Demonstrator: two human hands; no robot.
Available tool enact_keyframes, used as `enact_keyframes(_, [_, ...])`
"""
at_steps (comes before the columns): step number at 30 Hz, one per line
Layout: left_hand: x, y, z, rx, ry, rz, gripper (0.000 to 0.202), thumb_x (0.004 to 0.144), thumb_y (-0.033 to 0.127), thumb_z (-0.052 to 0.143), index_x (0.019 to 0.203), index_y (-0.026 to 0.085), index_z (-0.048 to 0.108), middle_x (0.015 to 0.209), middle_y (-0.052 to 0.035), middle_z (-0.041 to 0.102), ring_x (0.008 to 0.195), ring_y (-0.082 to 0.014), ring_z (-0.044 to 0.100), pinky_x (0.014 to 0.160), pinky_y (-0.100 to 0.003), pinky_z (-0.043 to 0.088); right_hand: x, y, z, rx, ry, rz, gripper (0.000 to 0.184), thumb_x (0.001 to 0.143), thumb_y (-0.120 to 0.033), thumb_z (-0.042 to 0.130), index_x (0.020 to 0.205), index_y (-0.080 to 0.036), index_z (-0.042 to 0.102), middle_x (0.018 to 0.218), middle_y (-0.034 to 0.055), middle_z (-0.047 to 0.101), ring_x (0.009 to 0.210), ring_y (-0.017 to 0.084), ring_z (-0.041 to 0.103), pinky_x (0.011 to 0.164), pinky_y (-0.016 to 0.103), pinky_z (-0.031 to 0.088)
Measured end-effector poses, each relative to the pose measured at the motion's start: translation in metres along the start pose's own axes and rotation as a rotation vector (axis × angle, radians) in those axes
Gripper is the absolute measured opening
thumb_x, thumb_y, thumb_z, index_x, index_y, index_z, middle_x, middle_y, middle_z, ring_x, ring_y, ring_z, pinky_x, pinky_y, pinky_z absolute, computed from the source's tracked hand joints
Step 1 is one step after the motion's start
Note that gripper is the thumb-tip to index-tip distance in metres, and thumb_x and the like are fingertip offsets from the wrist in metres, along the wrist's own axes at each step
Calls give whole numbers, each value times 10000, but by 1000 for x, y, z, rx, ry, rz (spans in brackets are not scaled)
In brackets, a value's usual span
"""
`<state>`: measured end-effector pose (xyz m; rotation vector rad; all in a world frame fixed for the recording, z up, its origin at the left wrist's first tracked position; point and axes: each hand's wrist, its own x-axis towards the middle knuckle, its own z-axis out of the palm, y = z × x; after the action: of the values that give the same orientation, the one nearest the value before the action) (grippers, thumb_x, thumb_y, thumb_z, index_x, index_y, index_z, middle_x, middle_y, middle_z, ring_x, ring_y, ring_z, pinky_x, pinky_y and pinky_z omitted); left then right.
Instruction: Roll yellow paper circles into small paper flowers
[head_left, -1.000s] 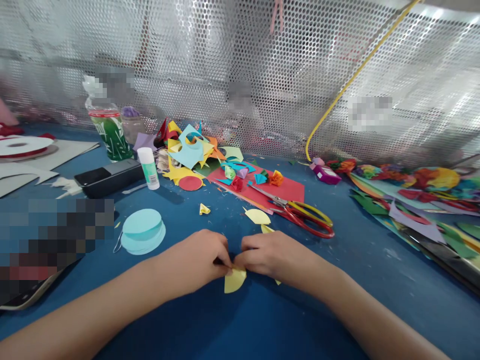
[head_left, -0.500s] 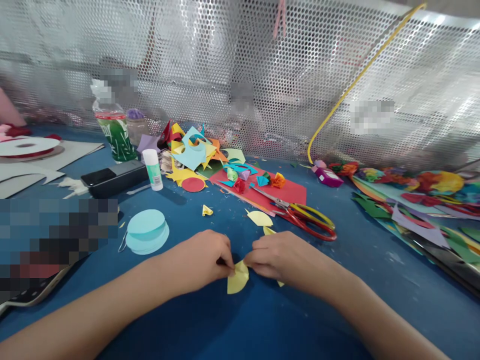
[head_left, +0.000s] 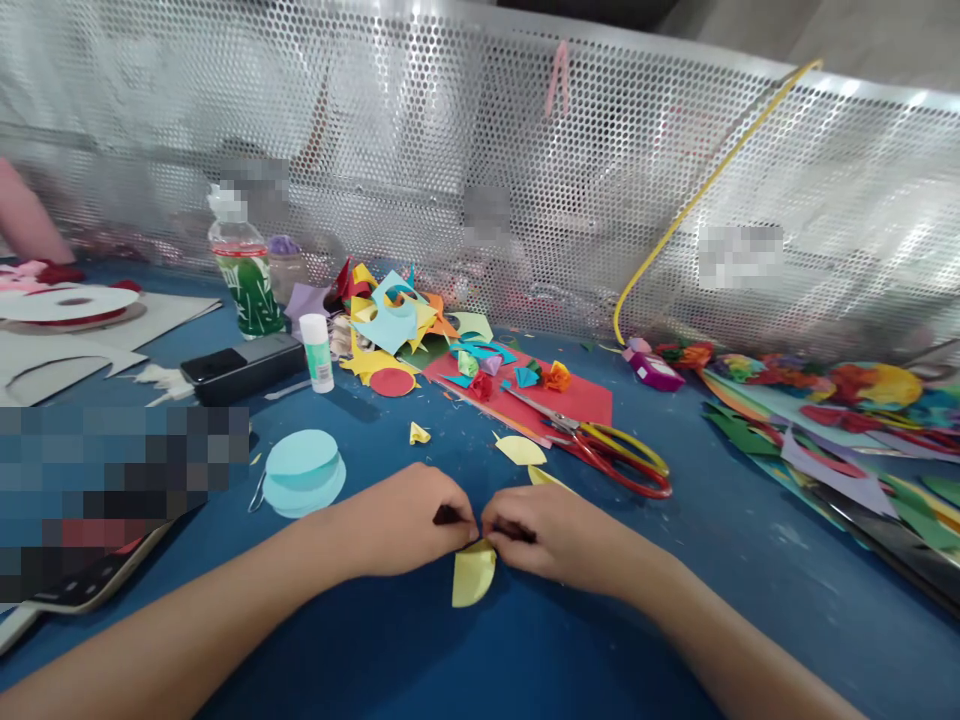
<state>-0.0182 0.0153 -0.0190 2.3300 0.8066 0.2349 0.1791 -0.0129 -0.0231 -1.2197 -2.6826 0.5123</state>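
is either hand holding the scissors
No, the scissors lie partly on the red sheet, while the left hand and right hand are both at the folded yellow paper.

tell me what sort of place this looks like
It looks like a paper-craft worktable, though whether in a home, school or workshop I can't tell. A glue stick, scissors and a heap of coloured paper offcuts show it.

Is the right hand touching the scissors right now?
Apart. The head view shows blue tabletop between the right hand and the scissors, with no contact anywhere.
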Motion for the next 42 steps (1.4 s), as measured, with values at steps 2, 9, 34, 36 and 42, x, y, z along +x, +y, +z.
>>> enact_keyframes(2, [2,0,1,-25,37,-50,240,790,281,463,790,167,673,719,-11,654,616,-113,535,535,-189,357,-1,-4,-1,-95,54,0,102,788,-160,480,800,-185,578,718,-1,612,631,119,546,551,204,375])
enact_keyframes(9, [3,11,-4,-120,232,-59,224,792,311,482,780,175,659,674,13,643,591,-93,545,530,-172,383,-4,-5,-1,-232,455,-11,121,793,-158,434,758,-177,548,707,27,589,664,148,550,624,262,425])
enact_keyframes(34, [-2,17,-4,58,540,281,190,817,243,494,765,213,674,745,-1,682,673,-109,571,668,-231,432,-2,-8,3,297,776,-105,112,762,-180,580,807,-235,666,745,13,690,691,148,635,641,270,521])
enact_keyframes(36, [-3,18,-5,44,527,267,190,813,248,499,754,215,676,730,3,683,666,-111,573,659,-231,430,-2,-9,3,288,769,-107,119,770,-175,569,806,-236,664,743,11,689,688,144,631,641,267,517])
enact_keyframes(42, [-1,23,0,-194,563,134,158,785,243,534,747,192,678,706,-3,676,649,-112,588,600,-205,446,1,-12,4,435,770,16,50,755,-211,571,755,-200,620,699,15,658,640,140,607,605,255,502])
